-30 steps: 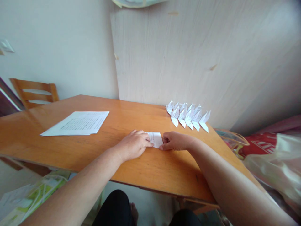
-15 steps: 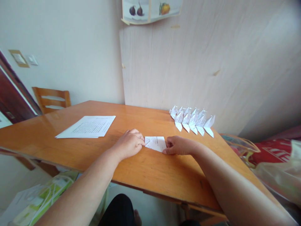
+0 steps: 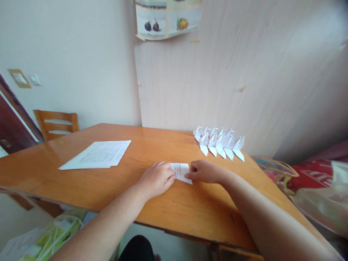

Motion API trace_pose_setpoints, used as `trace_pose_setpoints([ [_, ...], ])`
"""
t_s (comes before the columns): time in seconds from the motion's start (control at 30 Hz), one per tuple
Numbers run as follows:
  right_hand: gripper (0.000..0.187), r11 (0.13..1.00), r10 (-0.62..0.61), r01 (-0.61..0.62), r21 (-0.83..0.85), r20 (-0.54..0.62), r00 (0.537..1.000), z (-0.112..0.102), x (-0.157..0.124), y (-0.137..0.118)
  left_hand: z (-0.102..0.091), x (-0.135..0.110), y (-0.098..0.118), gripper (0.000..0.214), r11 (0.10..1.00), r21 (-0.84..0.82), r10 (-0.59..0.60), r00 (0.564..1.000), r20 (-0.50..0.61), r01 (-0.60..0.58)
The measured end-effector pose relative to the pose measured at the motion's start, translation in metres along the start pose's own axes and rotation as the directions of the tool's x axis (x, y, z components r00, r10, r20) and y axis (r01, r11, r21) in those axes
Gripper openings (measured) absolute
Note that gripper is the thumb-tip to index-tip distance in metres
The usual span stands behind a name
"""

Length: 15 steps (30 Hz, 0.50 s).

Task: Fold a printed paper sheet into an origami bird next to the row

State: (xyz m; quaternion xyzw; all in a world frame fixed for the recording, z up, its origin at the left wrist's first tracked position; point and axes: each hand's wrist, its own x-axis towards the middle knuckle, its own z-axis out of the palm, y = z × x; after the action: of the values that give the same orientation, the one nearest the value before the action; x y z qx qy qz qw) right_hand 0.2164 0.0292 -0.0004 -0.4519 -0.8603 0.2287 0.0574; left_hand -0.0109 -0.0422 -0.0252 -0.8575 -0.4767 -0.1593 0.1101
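Note:
A small folded sheet of printed paper (image 3: 181,171) lies on the wooden table between my two hands. My left hand (image 3: 159,177) covers its left end, fingers bent and pressed together on it. At the other end, my right hand (image 3: 205,171) has curled fingers, and its thumb presses on the paper's right edge. The fingertips of both hands partly hide the paper. Farther back to the right stand several folded paper pieces (image 3: 221,143) with pointed tips, arranged in two rows.
A stack of printed sheets (image 3: 99,154) lies on the left of the table (image 3: 152,145). A wooden chair (image 3: 56,123) stands beyond the left end. Bags (image 3: 312,181) crowd the right side, and a green-and-white bag (image 3: 54,235) sits below the front edge.
My left hand has slid right over the paper's left end and covers more of it. My right hand remains at the right edge. The camera view has tilted slightly upward.

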Motion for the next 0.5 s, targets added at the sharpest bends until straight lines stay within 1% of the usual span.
trace_pose_setpoints([
  [0.07, 0.021, 0.999, 0.031, -0.029, 0.016, -0.171, 0.985, 0.003, 0.005, 0.004, -0.001, 0.0, -0.001, 0.031, 1.0, -0.01, 0.005, 1.0, 0.005, -0.005],
  [0.1, 0.019, 1.0, 0.028, -0.024, 0.019, -0.239, 0.971, 0.005, 0.008, 0.006, -0.001, 0.0, -0.002, 0.031, 1.0, -0.021, 0.009, 1.0, 0.009, -0.009],
  [0.13, 0.021, 1.0, 0.008, -0.004, 0.017, -0.279, 0.96, 0.008, 0.011, 0.008, -0.001, 0.0, -0.002, 0.031, 0.999, -0.032, 0.011, 1.0, 0.011, -0.01],
  [0.2, 0.037, 0.998, -0.059, 0.059, -0.009, -0.292, 0.955, 0.012, 0.014, 0.011, -0.002, 0.0, -0.004, 0.029, 0.998, -0.054, 0.012, 1.0, 0.012, -0.011],
  [0.27, 0.049, 0.993, -0.113, 0.104, -0.051, -0.254, 0.961, 0.017, 0.014, 0.01, -0.002, 0.0, -0.005, 0.026, 0.998, -0.067, 0.017, 1.0, 0.013, -0.016],
  [0.3, 0.051, 0.991, -0.126, 0.114, -0.066, -0.229, 0.965, 0.018, 0.014, 0.009, -0.002, 0.0, -0.006, 0.025, 0.997, -0.069, 0.018, 1.0, 0.012, -0.018],
  [0.37, 0.049, 0.991, -0.13, 0.118, -0.068, -0.206, 0.97, 0.021, 0.011, 0.006, -0.002, 0.0, -0.008, 0.023, 0.998, -0.064, 0.014, 1.0, 0.008, -0.013],
  [0.43, 0.046, 0.992, -0.123, 0.118, -0.033, -0.227, 0.966, 0.023, 0.009, 0.003, -0.002, 0.0, -0.009, 0.023, 0.999, -0.051, -0.009, 1.0, 0.002, 0.009],
  [0.5, 0.047, 0.992, -0.103, 0.118, 0.04, -0.269, 0.958, 0.025, 0.01, 0.001, -0.001, -0.001, -0.011, 0.024, 0.998, -0.042, -0.046, 0.999, -0.005, 0.046],
])
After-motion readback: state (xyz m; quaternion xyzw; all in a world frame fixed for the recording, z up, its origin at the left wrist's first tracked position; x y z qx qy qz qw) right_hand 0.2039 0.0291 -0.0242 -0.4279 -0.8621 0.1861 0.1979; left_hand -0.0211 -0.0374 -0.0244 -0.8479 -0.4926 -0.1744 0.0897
